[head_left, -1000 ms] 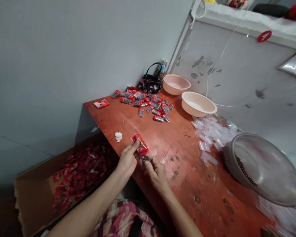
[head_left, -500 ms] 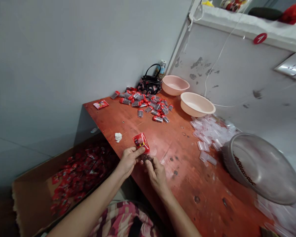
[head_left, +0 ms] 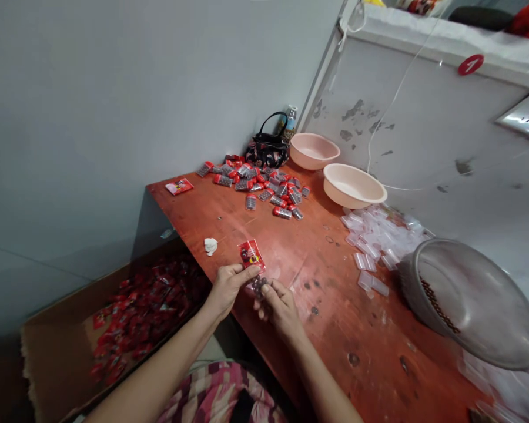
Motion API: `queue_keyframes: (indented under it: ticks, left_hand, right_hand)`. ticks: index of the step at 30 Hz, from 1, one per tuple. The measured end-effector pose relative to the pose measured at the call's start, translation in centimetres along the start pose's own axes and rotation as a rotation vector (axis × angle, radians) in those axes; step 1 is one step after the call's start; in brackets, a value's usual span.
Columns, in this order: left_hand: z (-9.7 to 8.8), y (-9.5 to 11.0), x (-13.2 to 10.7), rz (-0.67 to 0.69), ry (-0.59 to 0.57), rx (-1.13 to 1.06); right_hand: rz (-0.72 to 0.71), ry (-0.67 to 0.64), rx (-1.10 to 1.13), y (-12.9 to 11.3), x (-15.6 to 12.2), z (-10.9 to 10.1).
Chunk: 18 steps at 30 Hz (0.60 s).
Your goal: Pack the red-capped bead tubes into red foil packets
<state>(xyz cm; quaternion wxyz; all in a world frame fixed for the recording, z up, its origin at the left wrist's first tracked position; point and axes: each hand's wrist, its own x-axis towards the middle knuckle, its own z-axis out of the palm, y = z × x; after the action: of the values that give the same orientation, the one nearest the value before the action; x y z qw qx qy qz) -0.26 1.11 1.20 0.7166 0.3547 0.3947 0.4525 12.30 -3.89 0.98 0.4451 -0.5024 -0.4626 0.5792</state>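
Observation:
Close together over the table's near edge, both hands are closed. My left hand (head_left: 229, 288) pinches a red printed packet (head_left: 250, 255) at its lower edge, between thumb and fingers. Just below the packet, my right hand (head_left: 280, 305) grips a small clear container of dark balls (head_left: 260, 286). Fingers cover part of the container, so its full outline is hidden. Whether packet and container touch, I cannot tell. Farther back lies a pile of clear containers of dark balls with red tops (head_left: 264, 185).
A red-brown table (head_left: 317, 258) carries pink basins (head_left: 355, 185), clear plastic tubes (head_left: 370, 241), a tilted grey basin (head_left: 476, 294) with brown balls, a handbag (head_left: 267, 150), a white crumpled scrap (head_left: 210, 246) and another red packet (head_left: 179, 186). Left below stands a cardboard box (head_left: 48, 352) of red packets.
My right hand has turned a little, and more of the dark balls show beside its thumb. The packet in my left hand has tilted slightly. The view has shifted marginally.

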Motion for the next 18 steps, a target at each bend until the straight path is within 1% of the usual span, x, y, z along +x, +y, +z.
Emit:
queue_keyframes:
  ticks: [1,2,5,7,10,12,14,16,18]
  left_hand:
    - [0.0,0.1,0.0,-0.007,-0.017,-0.014]
    - [0.1,0.2,0.0,-0.011,-0.022,-0.036]
    - [0.3,0.3,0.1,-0.018,0.006,-0.138]
    - [0.6,0.2,-0.1,-0.036,-0.005,-0.179]
    - [0.9,-0.1,-0.6,-0.070,-0.077,-0.168]
    - [0.9,-0.5,-0.9,-0.077,-0.082,-0.171]
    - [1.0,-0.9,-0.9,-0.053,-0.016,-0.195]
    - [1.0,-1.1,-0.7,-0.020,0.078,-0.221]
    - [1.2,-1.2,-0.4,-0.010,0.144,-0.251]
  right_hand:
    - [0.015,-0.031,0.031,0.0,0.1,-0.1]
    - [0.005,-0.034,0.022,0.1,0.1,-0.1]
    - [-0.088,0.059,-0.138,0.1,0.2,-0.2]
    - [-0.102,0.097,-0.174,0.3,0.2,-0.1]
    - [-0.017,0.058,-0.011,0.9,0.2,0.2]
    - [0.029,0.040,0.069,1.2,0.2,0.3]
    - [0.002,0.070,-0.016,1.1,0.1,0.3]
    - [-0.091,0.132,-0.226,0.8,0.0,0.2]
    - [-0.189,0.188,-0.405,0.5,-0.2,0.1]
